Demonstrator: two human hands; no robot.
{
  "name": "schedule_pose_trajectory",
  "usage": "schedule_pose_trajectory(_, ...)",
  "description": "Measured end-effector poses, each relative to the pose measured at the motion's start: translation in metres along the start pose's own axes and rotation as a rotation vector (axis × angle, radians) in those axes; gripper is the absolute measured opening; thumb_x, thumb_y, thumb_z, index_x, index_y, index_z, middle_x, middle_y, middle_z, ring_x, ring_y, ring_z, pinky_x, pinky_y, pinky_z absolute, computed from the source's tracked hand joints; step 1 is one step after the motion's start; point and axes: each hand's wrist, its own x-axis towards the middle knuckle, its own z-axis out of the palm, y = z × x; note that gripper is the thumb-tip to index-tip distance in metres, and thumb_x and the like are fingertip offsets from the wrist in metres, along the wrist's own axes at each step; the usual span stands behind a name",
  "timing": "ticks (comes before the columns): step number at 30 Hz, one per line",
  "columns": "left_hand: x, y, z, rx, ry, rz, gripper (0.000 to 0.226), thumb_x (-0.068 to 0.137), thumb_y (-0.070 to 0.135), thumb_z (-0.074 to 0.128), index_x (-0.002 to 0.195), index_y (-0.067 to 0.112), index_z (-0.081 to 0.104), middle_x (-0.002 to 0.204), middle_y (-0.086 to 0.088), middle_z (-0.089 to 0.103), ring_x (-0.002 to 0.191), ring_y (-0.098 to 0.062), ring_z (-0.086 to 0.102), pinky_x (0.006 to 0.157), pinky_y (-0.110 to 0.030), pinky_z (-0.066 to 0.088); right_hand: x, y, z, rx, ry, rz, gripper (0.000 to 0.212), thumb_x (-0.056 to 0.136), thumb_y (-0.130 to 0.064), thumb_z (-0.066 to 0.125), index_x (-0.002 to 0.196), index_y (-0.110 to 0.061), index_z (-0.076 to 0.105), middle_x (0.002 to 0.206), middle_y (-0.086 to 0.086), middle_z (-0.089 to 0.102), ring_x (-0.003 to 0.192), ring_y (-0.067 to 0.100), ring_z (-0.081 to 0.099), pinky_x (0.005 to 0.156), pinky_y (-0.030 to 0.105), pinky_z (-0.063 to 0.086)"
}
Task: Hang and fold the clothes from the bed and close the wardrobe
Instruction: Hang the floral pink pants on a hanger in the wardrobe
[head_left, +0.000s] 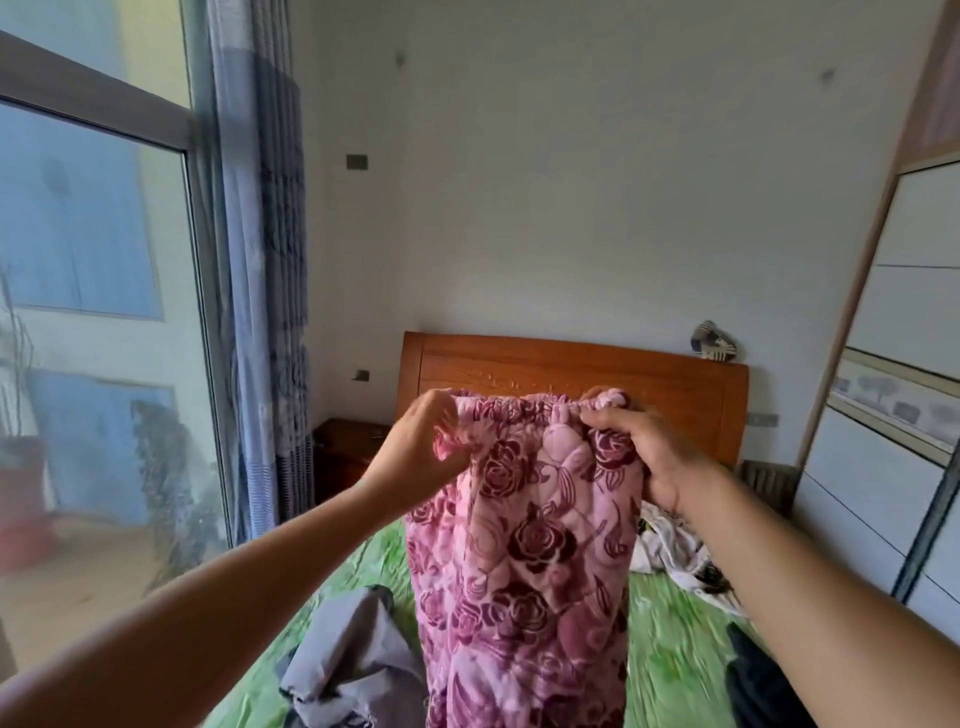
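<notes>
At frame centre, the left hand and right hand each keep a pinching grip on the waistband of pink rose-patterned trousers hanging over the green bed; the bulky fabric could slip from either grip, or fold crooked.

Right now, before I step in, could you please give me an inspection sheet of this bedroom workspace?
Surface: bed with green sheet.
Job's things: pink floral garment held up by its waistband; grey garment, white garment and dark garment lie on the bed; wardrobe at right, whether shut unclear.
Clutter: striped item atop the headboard.
Hands: left hand and right hand each grip the waistband.
Cables: nothing seen.
Surroundings: window and curtain at left, nightstand beside the bed.
</notes>
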Motion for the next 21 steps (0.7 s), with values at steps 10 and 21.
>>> schedule_pose_trajectory(10,0.016,-0.028,0.001,0.278,-0.651,-0.07,0.055,0.072,0.04,0.085,0.121,0.021,0.067,0.141,0.005,0.036,0.13,-0.017,0.039,0.114,-0.037,0.038,-0.025,-0.036,0.0,-0.387,-0.132,-0.16,0.025,0.065,-0.013,0.075,0.084,-0.021,0.061,0.086,0.004,0.067,0.079,0.024,0.064,0.064,0.033,0.055)
schedule_pose_trajectory(21,0.043,-0.028,-0.027,0.541,-0.645,-0.049,0.045,0.066,0.063,0.082,0.074,0.021,0.067,0.075,0.005,0.066,0.066,-0.014,0.059,0.061,-0.029,0.048,-0.038,-0.026,-0.05,-1.529,0.037,-0.147,0.026,0.092,-0.051,0.066,0.115,-0.042,0.061,0.106,-0.013,0.057,0.09,0.013,0.057,0.07,0.031,0.045)
